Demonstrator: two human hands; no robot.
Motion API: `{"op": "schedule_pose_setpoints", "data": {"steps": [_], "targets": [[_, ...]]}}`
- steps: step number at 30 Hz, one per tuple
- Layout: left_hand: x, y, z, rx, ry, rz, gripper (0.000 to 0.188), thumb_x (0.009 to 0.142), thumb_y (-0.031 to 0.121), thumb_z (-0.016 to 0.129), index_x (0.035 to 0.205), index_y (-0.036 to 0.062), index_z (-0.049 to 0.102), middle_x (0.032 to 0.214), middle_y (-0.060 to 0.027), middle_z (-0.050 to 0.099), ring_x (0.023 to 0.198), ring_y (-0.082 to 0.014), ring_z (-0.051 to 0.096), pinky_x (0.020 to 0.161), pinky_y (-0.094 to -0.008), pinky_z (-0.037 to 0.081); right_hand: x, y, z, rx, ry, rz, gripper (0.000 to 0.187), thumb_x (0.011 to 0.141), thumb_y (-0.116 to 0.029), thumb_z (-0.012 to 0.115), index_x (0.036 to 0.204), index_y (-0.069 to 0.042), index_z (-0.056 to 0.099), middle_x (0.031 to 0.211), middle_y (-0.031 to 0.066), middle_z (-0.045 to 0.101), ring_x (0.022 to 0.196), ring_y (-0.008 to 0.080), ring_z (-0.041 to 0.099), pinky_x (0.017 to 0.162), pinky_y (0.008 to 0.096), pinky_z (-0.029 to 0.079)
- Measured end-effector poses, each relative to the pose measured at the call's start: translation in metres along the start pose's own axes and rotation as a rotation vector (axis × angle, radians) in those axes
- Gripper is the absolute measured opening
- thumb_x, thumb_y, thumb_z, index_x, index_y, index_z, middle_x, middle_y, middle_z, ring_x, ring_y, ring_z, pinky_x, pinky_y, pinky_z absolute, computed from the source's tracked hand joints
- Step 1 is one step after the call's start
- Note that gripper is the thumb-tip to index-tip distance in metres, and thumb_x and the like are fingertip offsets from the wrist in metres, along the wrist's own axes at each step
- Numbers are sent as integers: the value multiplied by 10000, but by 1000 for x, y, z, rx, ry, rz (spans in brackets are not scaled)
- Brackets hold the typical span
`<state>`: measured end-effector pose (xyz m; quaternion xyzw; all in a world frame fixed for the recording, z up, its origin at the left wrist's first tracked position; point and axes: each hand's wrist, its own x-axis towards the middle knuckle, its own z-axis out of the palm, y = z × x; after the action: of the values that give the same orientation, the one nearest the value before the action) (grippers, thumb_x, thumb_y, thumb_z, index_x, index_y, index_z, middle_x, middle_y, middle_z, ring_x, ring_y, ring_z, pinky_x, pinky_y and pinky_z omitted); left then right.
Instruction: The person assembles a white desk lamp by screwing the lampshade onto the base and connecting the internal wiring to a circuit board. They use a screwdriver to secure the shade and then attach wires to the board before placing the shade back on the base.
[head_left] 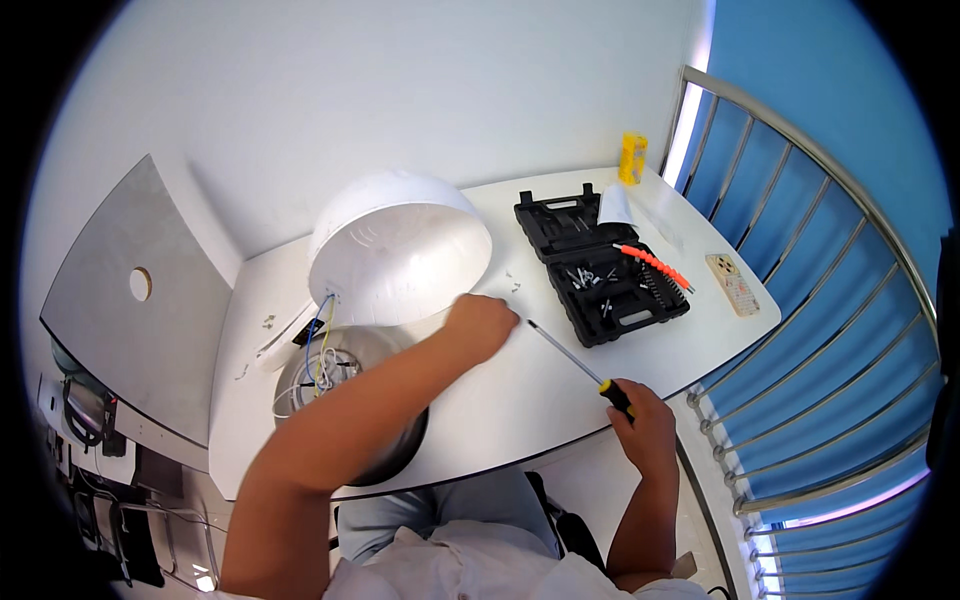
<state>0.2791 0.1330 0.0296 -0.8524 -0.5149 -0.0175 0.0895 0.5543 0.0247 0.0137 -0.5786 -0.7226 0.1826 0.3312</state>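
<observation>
My right hand (645, 422) grips the black and yellow handle of a long screwdriver (567, 354), its tip angled up and left toward my other hand. My left hand (482, 328) is closed just left of that tip, its fingers curled; whatever they hold, if anything, is hidden. A few small screws (516, 287) lie on the white table beyond it. Behind my left forearm, a big white dome cover (400, 250) rests tilted on its side. Blue, yellow and white wires run from it into a round metal pot-shaped body (380, 348), partly covered by my arm.
A black tool case (590, 325) lies open with bits and an orange flexible shaft (655, 268). Farther right are a remote control (733, 284) and a yellow box (632, 158). A metal railing (830, 165) borders the right side; a grey panel (130, 320) stands at left.
</observation>
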Motion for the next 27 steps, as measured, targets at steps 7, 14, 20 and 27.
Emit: {"op": "schedule_pose_setpoints", "data": {"steps": [7, 14, 20, 27], "targets": [[69, 26, 40, 78, 132, -45, 131, 816, 142, 546, 866, 137, 667, 879, -62, 609, 852, -248, 622, 673, -385, 482, -19, 23, -22, 7, 76, -42, 384, 765, -65, 685, 1139, -62, 601, 1009, 135, 634, 925, 329, 618, 797, 367, 494], [38, 51, -2, -168, 280, -284, 136, 825, 114, 531, 934, 116, 613, 907, -91, 572, 815, -265, 619, 615, -412, 475, -14, 33, -28, 60, 134, 53, 369, 775, -31, 672, 1132, -13, 583, 1017, 200, 643, 914, 351, 629, 824, 361, 487], [-24, 186, -73, -581, 877, 409, 156, 757, 142, 613, 904, 92, 627, 1043, -86, 575, 984, -282, 543, 797, -430, 428, 68, 21, 6, 688, 109, 186, 256, 908, -143, 542, 1130, -17, 562, 785, 73, 608, 662, 186, 612, 598, 292, 479], [-46, 246, -36, -319, 1008, 647, 200, 846, 177, 583, 1040, 133, 609, 1280, -75, 523, 1308, -304, 391, 1107, -558, 238, 148, -114, 58, 1366, 209, 102, 252, 941, -220, 546, 1131, -53, 539, 692, 37, 558, 495, 145, 501, 446, 259, 401]]}}
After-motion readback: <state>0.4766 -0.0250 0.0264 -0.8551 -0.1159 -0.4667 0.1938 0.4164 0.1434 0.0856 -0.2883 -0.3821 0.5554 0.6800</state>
